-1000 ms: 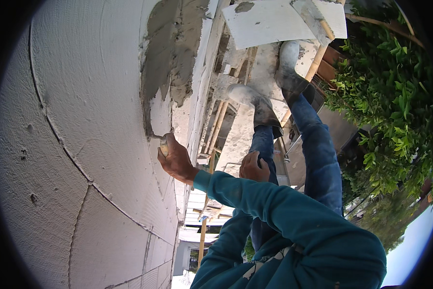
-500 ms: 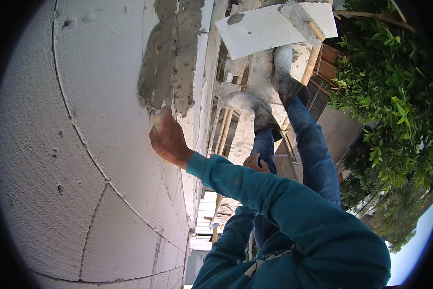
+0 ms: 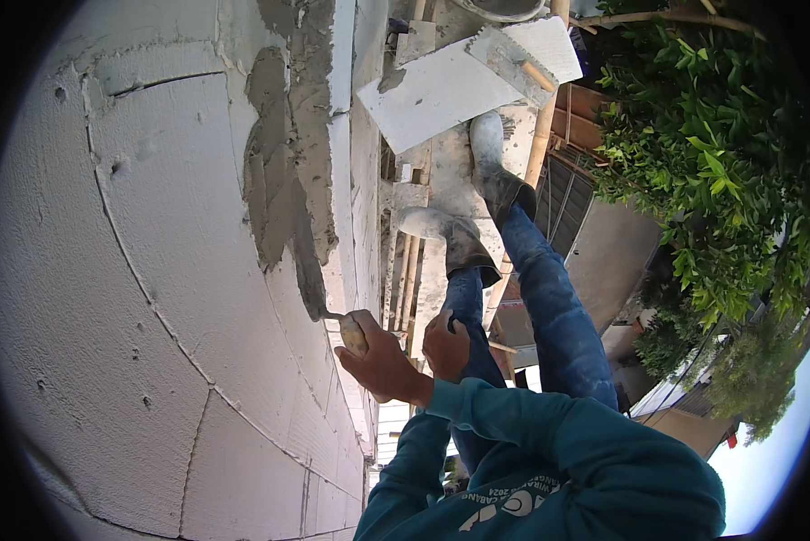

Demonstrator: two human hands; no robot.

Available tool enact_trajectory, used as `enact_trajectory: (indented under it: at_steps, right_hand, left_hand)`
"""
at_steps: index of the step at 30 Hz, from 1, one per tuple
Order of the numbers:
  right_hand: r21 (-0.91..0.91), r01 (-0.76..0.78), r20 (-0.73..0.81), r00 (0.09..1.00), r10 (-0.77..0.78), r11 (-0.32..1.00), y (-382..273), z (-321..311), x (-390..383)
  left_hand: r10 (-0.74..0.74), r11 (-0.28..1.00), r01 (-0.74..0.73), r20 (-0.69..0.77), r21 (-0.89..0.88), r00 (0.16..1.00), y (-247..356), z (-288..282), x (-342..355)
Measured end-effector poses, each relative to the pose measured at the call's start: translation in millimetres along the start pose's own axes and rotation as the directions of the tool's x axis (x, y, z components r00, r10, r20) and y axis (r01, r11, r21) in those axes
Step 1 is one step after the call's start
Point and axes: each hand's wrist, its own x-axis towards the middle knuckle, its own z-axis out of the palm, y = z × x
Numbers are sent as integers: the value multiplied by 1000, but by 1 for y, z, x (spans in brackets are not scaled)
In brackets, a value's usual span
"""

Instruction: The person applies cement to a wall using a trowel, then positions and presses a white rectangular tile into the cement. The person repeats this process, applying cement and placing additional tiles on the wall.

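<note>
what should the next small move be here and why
Probably sweep the trowel in the right hand over the mortar: the blade lies at the mortar's ragged end, and its surface looks uneven, with bare wall beside it.

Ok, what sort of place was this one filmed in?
Probably an outdoor building site: a pale block wall carries a patch of grey mortar, and a bamboo pole runs beside the boots, near leafy branches.
</note>
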Motion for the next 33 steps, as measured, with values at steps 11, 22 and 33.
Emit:
enact_trajectory:
  at_steps: [11,22,33]
  right_hand:
    - [-944,-52,-293,589,-753,327,-102,-405,161]
    - [-847,-526,-380,702,-603,-79,-210,-583,300]
    - [-956,-261,-94,705,-703,-134,-170,-549,370]
  left_hand:
    - [-24,997,25,9,-78,1000,23,-16,15]
    - [-126,992,127,38,-21,991,70,-29,39]
    - [-163,986,165,57,-31,985,81,-28,42]
